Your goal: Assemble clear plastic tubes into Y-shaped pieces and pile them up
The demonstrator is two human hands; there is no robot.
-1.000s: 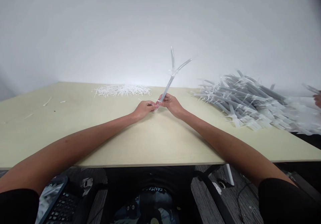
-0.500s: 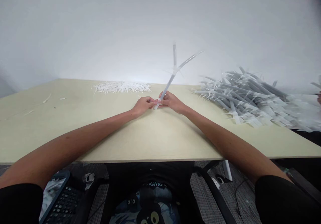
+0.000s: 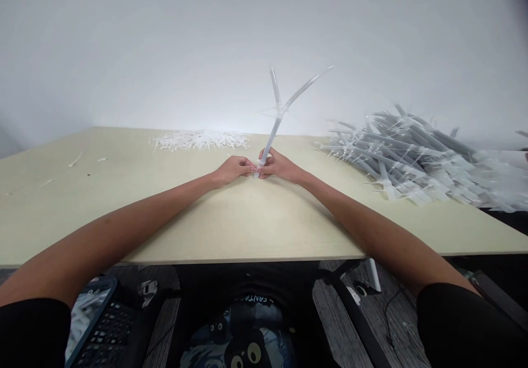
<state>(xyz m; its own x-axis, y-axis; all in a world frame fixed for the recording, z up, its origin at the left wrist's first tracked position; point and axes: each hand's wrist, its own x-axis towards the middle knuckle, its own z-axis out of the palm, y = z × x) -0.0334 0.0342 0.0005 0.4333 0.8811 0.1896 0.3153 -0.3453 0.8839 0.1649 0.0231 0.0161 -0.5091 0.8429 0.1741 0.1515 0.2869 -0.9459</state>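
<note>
Right hand (image 3: 281, 166) pinches the Y-shaped tube (image 3: 272, 137) near its base — left hand (image 3: 231, 171) at the base too, its hold unclear. Tube: right of the white tie heap (image 3: 202, 140), nearer. Step looks like base fastening — next move calls for steady right-hand hold.

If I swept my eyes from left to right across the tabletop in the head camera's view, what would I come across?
A few scattered white scraps → a pile of thin white strips → a held-up forked tube → a big heap of grey tubes.
</note>
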